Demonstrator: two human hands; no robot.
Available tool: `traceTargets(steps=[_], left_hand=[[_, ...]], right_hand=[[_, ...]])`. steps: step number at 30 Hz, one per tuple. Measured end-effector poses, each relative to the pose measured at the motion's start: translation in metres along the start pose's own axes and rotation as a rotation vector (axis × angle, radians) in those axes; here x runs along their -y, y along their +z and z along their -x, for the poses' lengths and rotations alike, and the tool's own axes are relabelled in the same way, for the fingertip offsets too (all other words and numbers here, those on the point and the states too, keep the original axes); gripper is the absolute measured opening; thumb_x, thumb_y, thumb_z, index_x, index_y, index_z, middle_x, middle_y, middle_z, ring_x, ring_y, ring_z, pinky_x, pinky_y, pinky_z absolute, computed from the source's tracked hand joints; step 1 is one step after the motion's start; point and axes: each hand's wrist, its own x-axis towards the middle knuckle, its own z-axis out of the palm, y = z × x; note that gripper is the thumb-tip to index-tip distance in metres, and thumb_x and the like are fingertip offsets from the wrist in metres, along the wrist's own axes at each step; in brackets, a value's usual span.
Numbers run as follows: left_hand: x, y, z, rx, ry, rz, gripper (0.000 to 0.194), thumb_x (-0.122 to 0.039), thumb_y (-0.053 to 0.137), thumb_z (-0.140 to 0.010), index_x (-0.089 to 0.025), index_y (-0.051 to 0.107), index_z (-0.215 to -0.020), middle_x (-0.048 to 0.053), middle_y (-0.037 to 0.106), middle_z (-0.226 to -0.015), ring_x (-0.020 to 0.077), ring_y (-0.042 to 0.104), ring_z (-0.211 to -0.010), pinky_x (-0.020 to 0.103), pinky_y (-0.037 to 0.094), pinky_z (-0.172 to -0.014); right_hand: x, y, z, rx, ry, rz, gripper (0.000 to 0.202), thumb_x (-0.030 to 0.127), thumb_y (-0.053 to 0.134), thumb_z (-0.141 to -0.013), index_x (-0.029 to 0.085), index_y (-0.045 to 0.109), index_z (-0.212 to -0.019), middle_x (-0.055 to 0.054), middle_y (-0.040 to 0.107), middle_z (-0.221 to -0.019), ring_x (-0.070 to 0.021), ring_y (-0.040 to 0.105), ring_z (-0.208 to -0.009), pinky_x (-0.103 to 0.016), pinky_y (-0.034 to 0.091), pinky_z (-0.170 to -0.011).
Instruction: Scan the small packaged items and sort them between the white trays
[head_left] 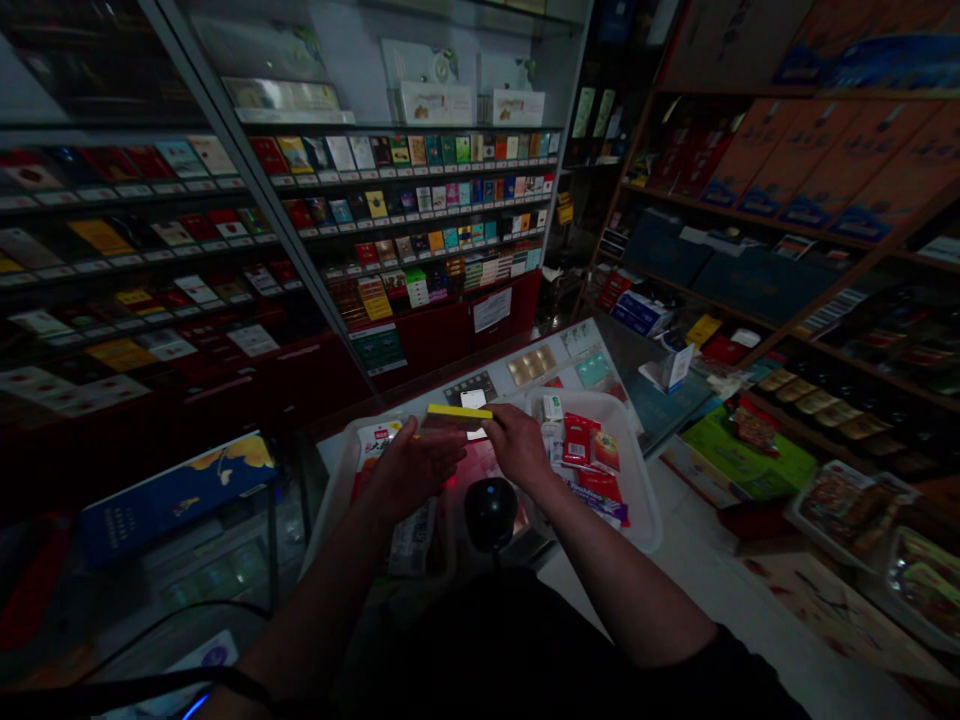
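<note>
Display shelves (420, 172) cover the far wall in our view and carry rows of small packs; wooden shelving (712, 208) stands at the right with larger cartons. Before us, the surface (619, 385) supports two translucent bins, placed side by side. We identify the left bin (330, 500) by its red-and-white packet (373, 440) and the right bin (646, 500) by its red packets (579, 442) and a purple packet (600, 502). Between the bins, nearest our body, sits a black scanner (491, 508) with a rounded head; a red glow shows just beyond it.

We hold the yellow-edged box (459, 412) raised above the surface, beyond the scanner and between the two bins. Its yellow edge runs nearly level, the right end slightly lower. Our right hand (517, 448) grips that right end, fingers pinching it. Our left hand (416, 470) is positioned at the opposite end: fingers extended beneath the box, thumb raised and spread away from them. We cannot tell whether this hand touches the box. Behind the box, partly covered by it, lies a white phone-shaped object (474, 399).
</note>
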Motion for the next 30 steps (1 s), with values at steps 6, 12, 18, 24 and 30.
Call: traceTargets(steps=[6,12,18,24,30], left_hand=[[0.009,-0.006,-0.008,-0.165,0.170,-0.090,0.024,-0.030,0.077,-0.088,-0.016,0.076,-0.106,0.010,0.081,-0.111,0.0200,0.076,-0.094,0.030,0.060,-0.081],[0.010,0.008,-0.013,-0.234,0.359,-0.316,0.041,-0.037,0.086,-0.075,-0.016,0.075,-0.108,0.008,0.080,-0.108,0.0175,0.075,-0.088,0.025,0.057,-0.072],[-0.001,0.011,-0.013,-0.425,0.612,-0.767,0.051,-0.043,0.076,-0.082,-0.020,0.073,-0.128,0.011,0.078,-0.127,0.0262,0.076,-0.106,0.040,0.062,-0.091],[-0.006,0.020,-0.010,-0.326,0.642,-1.122,0.050,-0.041,0.064,-0.090,-0.019,0.072,-0.134,0.008,0.079,-0.126,0.0265,0.075,-0.111,0.040,0.061,-0.099],[0.005,0.028,-0.011,-0.242,0.705,-1.345,0.047,-0.032,0.051,-0.095,-0.022,0.071,-0.137,0.006,0.077,-0.130,0.0246,0.073,-0.114,0.038,0.059,-0.100]], right_hand=[[-0.017,-0.007,-0.004,0.015,0.224,-0.173,0.028,0.034,0.056,-0.098,0.019,0.078,-0.107,-0.003,0.079,-0.092,-0.0192,0.071,-0.083,-0.029,0.052,-0.076],[-0.031,-0.002,-0.003,0.031,0.301,-0.221,0.029,0.040,0.055,-0.096,0.020,0.075,-0.092,-0.002,0.074,-0.078,-0.0195,0.066,-0.075,-0.028,0.049,-0.067],[-0.032,-0.016,-0.004,0.088,0.248,-0.161,0.025,0.036,0.053,-0.096,0.020,0.071,-0.089,-0.001,0.072,-0.077,-0.0181,0.064,-0.072,-0.028,0.045,-0.067],[-0.036,-0.024,-0.004,0.102,0.182,-0.088,0.025,0.031,0.052,-0.097,0.020,0.073,-0.091,-0.002,0.073,-0.082,-0.0188,0.066,-0.077,-0.028,0.046,-0.072],[-0.043,-0.017,0.002,-0.071,0.350,-0.046,0.022,0.032,0.066,-0.091,0.021,0.078,-0.105,-0.003,0.078,-0.085,-0.0206,0.071,-0.079,-0.030,0.050,-0.073]])
